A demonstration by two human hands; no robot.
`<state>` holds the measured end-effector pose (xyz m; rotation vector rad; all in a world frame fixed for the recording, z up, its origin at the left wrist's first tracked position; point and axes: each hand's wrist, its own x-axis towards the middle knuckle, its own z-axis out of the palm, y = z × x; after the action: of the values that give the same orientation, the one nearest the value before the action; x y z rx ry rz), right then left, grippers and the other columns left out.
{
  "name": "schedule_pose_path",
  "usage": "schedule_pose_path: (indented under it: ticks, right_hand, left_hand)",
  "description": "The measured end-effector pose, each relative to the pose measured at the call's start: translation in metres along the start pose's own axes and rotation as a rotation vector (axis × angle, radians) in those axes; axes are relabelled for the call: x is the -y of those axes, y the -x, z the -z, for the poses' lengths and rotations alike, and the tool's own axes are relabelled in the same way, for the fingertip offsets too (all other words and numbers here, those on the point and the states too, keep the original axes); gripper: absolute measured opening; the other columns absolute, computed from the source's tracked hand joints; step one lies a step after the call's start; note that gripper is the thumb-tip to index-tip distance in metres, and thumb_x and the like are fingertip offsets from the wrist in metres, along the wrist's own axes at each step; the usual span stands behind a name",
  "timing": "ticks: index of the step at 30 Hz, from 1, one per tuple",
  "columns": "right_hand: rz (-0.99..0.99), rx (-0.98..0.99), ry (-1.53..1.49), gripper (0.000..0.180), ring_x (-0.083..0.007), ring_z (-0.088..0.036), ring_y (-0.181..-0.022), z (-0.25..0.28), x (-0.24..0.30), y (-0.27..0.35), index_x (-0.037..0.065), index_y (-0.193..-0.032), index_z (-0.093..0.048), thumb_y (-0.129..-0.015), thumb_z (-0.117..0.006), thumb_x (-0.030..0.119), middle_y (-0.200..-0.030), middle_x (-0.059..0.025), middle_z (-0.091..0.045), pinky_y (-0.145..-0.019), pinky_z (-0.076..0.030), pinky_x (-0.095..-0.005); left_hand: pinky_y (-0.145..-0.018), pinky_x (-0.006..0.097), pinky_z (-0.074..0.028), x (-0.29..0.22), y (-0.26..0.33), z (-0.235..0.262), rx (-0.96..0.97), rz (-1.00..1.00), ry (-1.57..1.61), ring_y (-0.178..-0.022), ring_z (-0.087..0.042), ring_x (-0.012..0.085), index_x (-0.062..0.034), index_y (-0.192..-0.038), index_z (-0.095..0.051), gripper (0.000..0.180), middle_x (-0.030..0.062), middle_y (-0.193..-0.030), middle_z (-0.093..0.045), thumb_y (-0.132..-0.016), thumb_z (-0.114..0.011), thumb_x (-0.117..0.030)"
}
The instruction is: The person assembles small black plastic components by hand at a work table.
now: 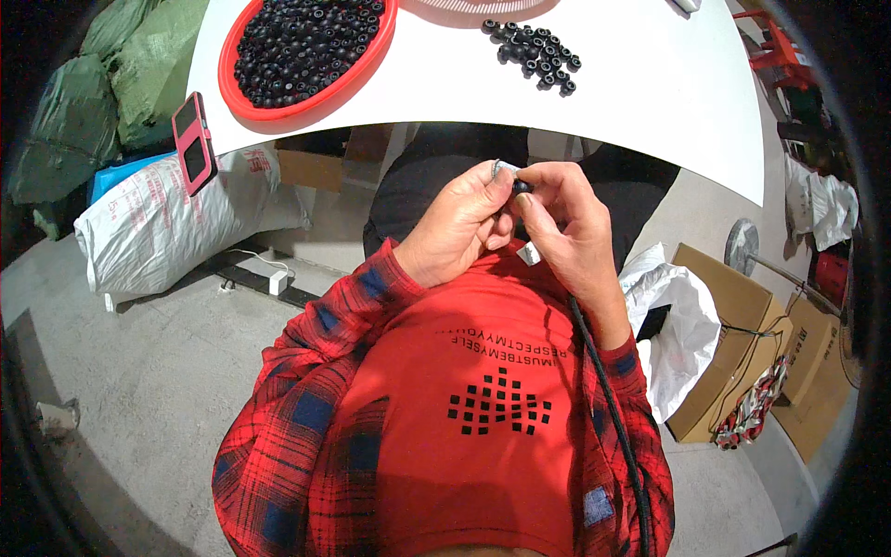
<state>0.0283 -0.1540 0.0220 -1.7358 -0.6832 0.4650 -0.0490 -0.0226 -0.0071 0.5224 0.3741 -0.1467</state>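
Both hands meet in front of my chest, just off the near table edge. Pinched in my right hand (575, 223) is a small black round piece (522, 187), like the loose ones on the table. My left hand (459, 223) is closed beside it, fingertips against a thin pale-grey item (502, 168) whose kind I cannot make out. Below the fingers a small white tag-like bit (528, 253) shows against the red shirt. Several matching black pieces with holes (538, 54) lie in a loose group on the white table (445, 84).
A red basket (385, 46) full of black pieces stands at the table's left, near a pink-cased phone (194, 144) at the edge. Part of a pale ribbed tray (483, 9) shows at the top. Floor items include a white sack (176, 218), a white bag (677, 325) and cardboard (719, 288).
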Motion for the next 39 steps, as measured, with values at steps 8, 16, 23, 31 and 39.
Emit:
schedule_pose_path:
  ticks: [8,16,23,31,39]
  right_hand:
    - [-0.045,-0.009,-0.048,0.013,-0.006,-0.053,-0.062,0.004,0.001,0.002,0.002,-0.1,-0.059,-0.088,-0.055,0.003,-0.074,-0.0033,-0.058,-0.055,-0.043,-0.0216]
    - [-0.08,-0.229,0.066,0.014,-0.0062,-0.053,-0.063,0.0,0.001,-0.002,0.0,-0.103,-0.057,-0.091,-0.054,0.004,-0.075,-0.0044,-0.06,-0.056,-0.044,-0.0222]
    - [-0.04,-0.279,0.121,0.013,-0.0067,-0.053,-0.061,-0.002,0.0,-0.004,-0.001,-0.103,-0.056,-0.09,-0.054,0.003,-0.074,-0.0049,-0.06,-0.054,-0.044,-0.0223]
    - [-0.106,-0.257,0.141,0.014,-0.0077,-0.055,-0.062,-0.003,0.002,-0.004,-0.001,-0.103,-0.056,-0.09,-0.055,0.003,-0.072,-0.0059,-0.059,-0.055,-0.046,-0.0237]
    - [-0.071,-0.27,0.156,0.014,-0.0077,-0.055,-0.062,-0.004,0.003,-0.004,0.0,-0.103,-0.056,-0.089,-0.055,0.003,-0.072,-0.0068,-0.06,-0.055,-0.046,-0.0237]
  left_hand:
    - [-0.047,0.016,-0.035,-0.003,0.005,-0.003,0.003,-0.028,-0.124,-0.057,-0.045,0.0019,-0.0108,-0.095,-0.051,0.028,-0.0035,-0.075,-0.05,-0.095,-0.049,-0.039]
    - [-0.045,0.016,-0.031,0.001,0.006,-0.005,0.02,-0.033,-0.179,-0.053,-0.041,0.0029,-0.0095,-0.097,-0.051,0.028,-0.0023,-0.072,-0.051,-0.095,-0.051,-0.037]
    - [-0.045,0.016,-0.031,0.001,0.006,-0.003,0.042,0.0,-0.192,-0.053,-0.04,0.0029,-0.0103,-0.097,-0.051,0.025,-0.0017,-0.074,-0.051,-0.095,-0.05,-0.035]
    - [-0.044,0.016,-0.03,0.002,0.007,-0.003,0.042,0.018,-0.185,-0.053,-0.038,0.003,-0.01,-0.098,-0.051,0.024,-0.0014,-0.073,-0.05,-0.096,-0.049,-0.033]
    - [-0.047,0.013,-0.032,0.0,0.007,-0.004,0.067,0.03,-0.248,-0.059,-0.041,0.0006,-0.0114,-0.094,-0.048,0.033,-0.0034,-0.076,-0.048,-0.094,-0.049,-0.044]
